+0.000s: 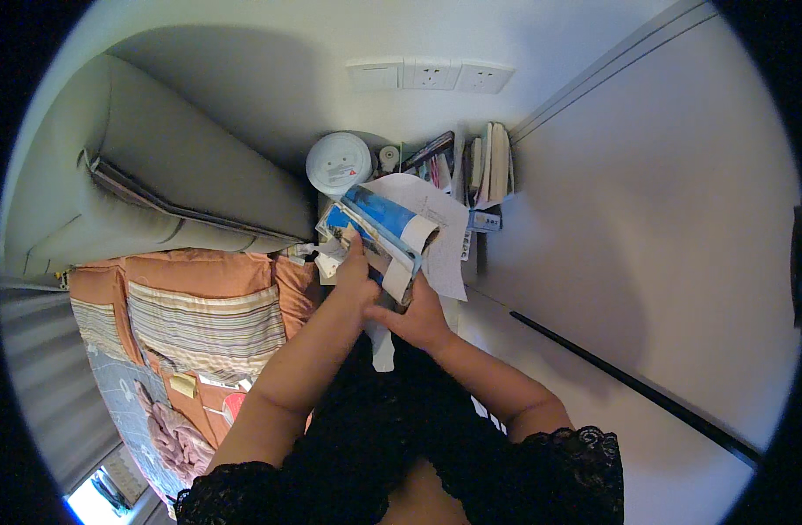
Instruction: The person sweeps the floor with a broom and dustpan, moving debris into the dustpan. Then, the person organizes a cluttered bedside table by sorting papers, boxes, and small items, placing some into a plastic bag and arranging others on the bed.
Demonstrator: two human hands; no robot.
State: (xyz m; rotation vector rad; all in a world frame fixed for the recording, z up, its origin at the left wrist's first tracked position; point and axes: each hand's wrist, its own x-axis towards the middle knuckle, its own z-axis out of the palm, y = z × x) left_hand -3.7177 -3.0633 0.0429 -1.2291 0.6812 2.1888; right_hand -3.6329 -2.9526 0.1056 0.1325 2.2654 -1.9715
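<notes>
In front of my body both hands are closed on a bundle of folded booklets (388,214), blue and white on the outside, with the edges of several papers showing. My left hand (359,278) grips the left side, its index finger stretched along the bundle. From the right, my right hand (423,317) wraps round the lower end, its thumb near my left wrist. A large white sheet with fine print (449,267) spreads behind and to the right of the bundle. A pale strip of paper (383,350) hangs below my hands.
Beyond the bundle, a round white lidded container (340,164) stands beside upright books (493,166). Wall sockets (431,73) sit above. To the left are a grey headboard (209,149) and a bed with a striped orange pillow (204,311). A black pole (628,378) slants at right.
</notes>
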